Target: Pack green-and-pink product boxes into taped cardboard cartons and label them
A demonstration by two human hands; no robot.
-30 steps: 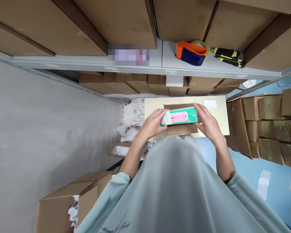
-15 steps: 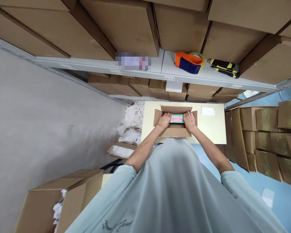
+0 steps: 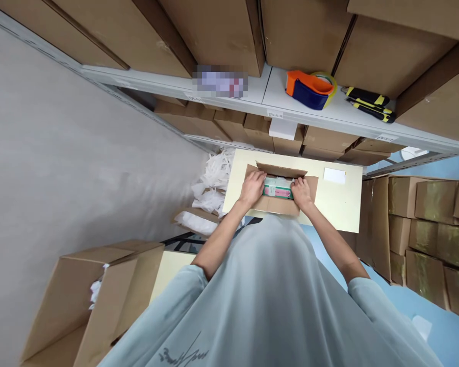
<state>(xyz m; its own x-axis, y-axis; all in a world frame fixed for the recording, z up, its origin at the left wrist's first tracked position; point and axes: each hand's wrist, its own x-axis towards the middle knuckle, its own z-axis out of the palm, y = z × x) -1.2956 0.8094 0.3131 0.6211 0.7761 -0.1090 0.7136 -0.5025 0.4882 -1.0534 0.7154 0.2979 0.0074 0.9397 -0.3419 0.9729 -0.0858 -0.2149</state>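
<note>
Cardboard box [image 3: 281,204], flaps open, sits on a pale surface [image 3: 338,204] below the shelf. Green-and-pink packet [image 3: 278,189] lies down inside the box, roughly centred, long side running 9 to 3 o'clock. Left hand [image 3: 251,187] is at the packet's 9 o'clock end, right hand [image 3: 302,192] at its 3 o'clock end; both sets of fingers curl over the ends and press inward on it, reaching down into the box opening. Whether the packet is fully bottomed out I cannot tell, since the box walls hide its underside.

Judgement on doing this well: keep the packet level, push both ends down evenly so it seats flat rather than wedging on a flap, and keep the side flaps splayed out of the way.

Around: white card [image 3: 334,175] on the surface at 3 o'clock of the box; white crumpled packing paper [image 3: 214,181] heaped at 9 o'clock; orange-blue tape dispenser [image 3: 308,89] and yellow-black cutters [image 3: 371,102] on the shelf at 12 to 1 o'clock; another open carton [image 3: 87,300] at 7 o'clock.
</note>
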